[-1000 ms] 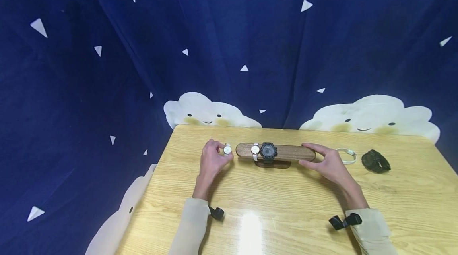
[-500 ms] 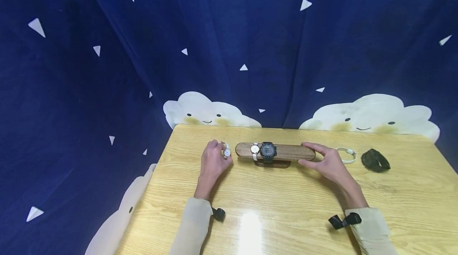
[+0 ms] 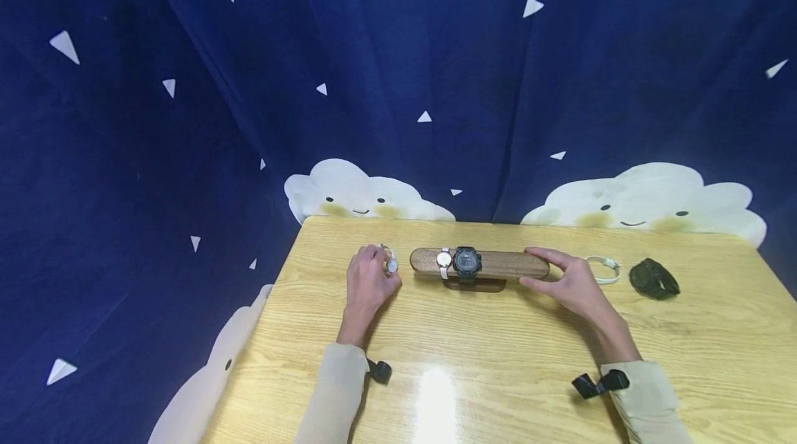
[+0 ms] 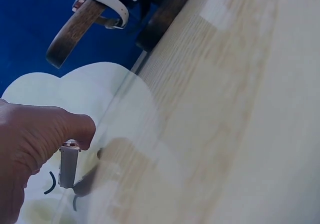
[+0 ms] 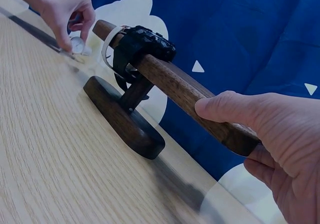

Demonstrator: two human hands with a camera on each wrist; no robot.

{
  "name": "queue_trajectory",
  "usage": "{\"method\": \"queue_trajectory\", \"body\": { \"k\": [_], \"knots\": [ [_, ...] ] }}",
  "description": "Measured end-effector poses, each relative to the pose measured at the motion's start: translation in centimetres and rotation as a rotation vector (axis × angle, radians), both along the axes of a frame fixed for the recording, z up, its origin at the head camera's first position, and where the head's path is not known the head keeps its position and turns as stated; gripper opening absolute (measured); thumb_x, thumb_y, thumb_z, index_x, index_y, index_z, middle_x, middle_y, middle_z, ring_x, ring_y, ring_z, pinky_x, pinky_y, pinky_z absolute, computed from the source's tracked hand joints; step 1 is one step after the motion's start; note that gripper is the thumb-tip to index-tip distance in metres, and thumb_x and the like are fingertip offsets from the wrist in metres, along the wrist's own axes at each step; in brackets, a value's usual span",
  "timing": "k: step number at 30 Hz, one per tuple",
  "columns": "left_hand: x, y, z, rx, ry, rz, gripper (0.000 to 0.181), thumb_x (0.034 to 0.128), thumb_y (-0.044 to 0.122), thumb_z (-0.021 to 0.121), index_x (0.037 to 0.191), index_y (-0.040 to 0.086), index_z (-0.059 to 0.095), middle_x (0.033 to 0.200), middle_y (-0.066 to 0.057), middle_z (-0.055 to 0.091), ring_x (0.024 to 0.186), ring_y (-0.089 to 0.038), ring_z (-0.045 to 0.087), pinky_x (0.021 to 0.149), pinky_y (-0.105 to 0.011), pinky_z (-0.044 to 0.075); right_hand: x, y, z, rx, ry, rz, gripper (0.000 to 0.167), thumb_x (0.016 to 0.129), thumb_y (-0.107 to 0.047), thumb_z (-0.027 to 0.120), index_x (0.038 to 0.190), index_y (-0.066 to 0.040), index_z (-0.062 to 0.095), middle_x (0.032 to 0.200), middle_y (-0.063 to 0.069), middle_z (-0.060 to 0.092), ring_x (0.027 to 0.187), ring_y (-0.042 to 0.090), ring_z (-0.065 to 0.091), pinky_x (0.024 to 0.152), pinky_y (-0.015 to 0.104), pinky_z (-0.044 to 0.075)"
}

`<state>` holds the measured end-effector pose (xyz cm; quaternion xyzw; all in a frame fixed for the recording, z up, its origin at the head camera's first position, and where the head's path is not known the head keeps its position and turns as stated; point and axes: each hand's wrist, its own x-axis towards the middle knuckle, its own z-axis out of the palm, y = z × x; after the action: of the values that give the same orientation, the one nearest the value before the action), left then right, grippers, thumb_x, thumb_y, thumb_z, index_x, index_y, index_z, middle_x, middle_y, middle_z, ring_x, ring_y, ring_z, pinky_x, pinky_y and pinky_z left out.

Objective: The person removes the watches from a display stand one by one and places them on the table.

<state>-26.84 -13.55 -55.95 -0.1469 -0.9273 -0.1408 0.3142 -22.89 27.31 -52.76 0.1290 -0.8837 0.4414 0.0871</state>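
Left hand [image 3: 367,281] pinches small round white-strapped wristwatch [image 3: 391,265], shifted slightly toward 9 o'clock | watch: beyond long brown wooden bar's [image 3: 512,265] 9-o'clock end, gap seems wider | right hand [image 3: 573,285] grips 3-o'clock end

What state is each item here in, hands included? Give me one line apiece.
Wooden stand: upright on the table
Mounted white watch: strapped round the bar
Mounted black watch: strapped round the bar
Left hand: pinching the held watch
Held watch: off the stand
Right hand: gripping the stand's right end
White band: looped, on the table
Black band: looped, on the table
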Motion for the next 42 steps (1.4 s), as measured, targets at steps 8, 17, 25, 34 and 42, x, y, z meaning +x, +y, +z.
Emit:
{"method": "queue_trajectory", "body": {
  "k": [8,17,25,34,42],
  "knots": [
    [-0.2,-0.2,-0.2,-0.020,-0.031,0.007,0.022,0.0644,0.011,0.084,0.084,0.008,0.076,0.091,-0.007,0.071,0.084,-0.026,0.064,0.075,-0.035,0.057,0.1,0.0,0.1,-0.021,-0.018,0.007,0.062,0.081,-0.024,0.093,0.136,-0.006,0.069,0.135,0.023,0.067,0.129,0.050,0.059,0.110,0.068,0.044],
    [-0.1,-0.3,-0.2,0.053,-0.075,-0.009,0.033,0.0674,0.008,0.087,0.099,0.004,0.078,0.091,-0.011,0.071,0.084,-0.030,0.066,0.078,-0.039,0.059,0.0,0.1,-0.1,-0.009,-0.003,0.002,0.062,0.080,-0.025,0.093,0.135,-0.008,0.070,0.134,0.024,0.068,0.127,0.051,0.060,0.108,0.069,0.045],
    [0.2,0.7,1.4,0.195,-0.209,-0.032,0.044,0.0836,0.019,0.079,0.124,0.003,0.074,0.090,-0.011,0.067,0.083,-0.023,0.061,0.072,-0.035,0.058,0.0,0.1,-0.2,-0.014,0.006,0.009,0.063,0.080,-0.025,0.093,0.135,-0.006,0.069,0.134,0.023,0.068,0.127,0.050,0.060,0.109,0.069,0.045],
    [0.9,2.9,2.7,0.424,-0.195,-0.179,0.033,0.0907,0.010,0.071,0.122,0.003,0.075,0.076,-0.012,0.060,0.070,-0.016,0.047,0.082,-0.041,0.054,0.1,0.0,0.1,-0.028,-0.006,0.009,0.061,0.082,-0.025,0.092,0.136,-0.006,0.069,0.134,0.024,0.068,0.128,0.051,0.058,0.109,0.070,0.044],
    [1.3,3.8,3.2,0.499,-0.188,-0.222,0.030,0.0914,0.012,0.071,0.119,0.004,0.077,0.076,-0.014,0.061,0.070,-0.030,0.055,0.087,-0.042,0.047,0.0,0.2,-0.2,-0.022,-0.008,0.011,0.063,0.082,-0.026,0.092,0.137,-0.006,0.068,0.135,0.023,0.067,0.129,0.048,0.059,0.109,0.068,0.045]
  ]
}}
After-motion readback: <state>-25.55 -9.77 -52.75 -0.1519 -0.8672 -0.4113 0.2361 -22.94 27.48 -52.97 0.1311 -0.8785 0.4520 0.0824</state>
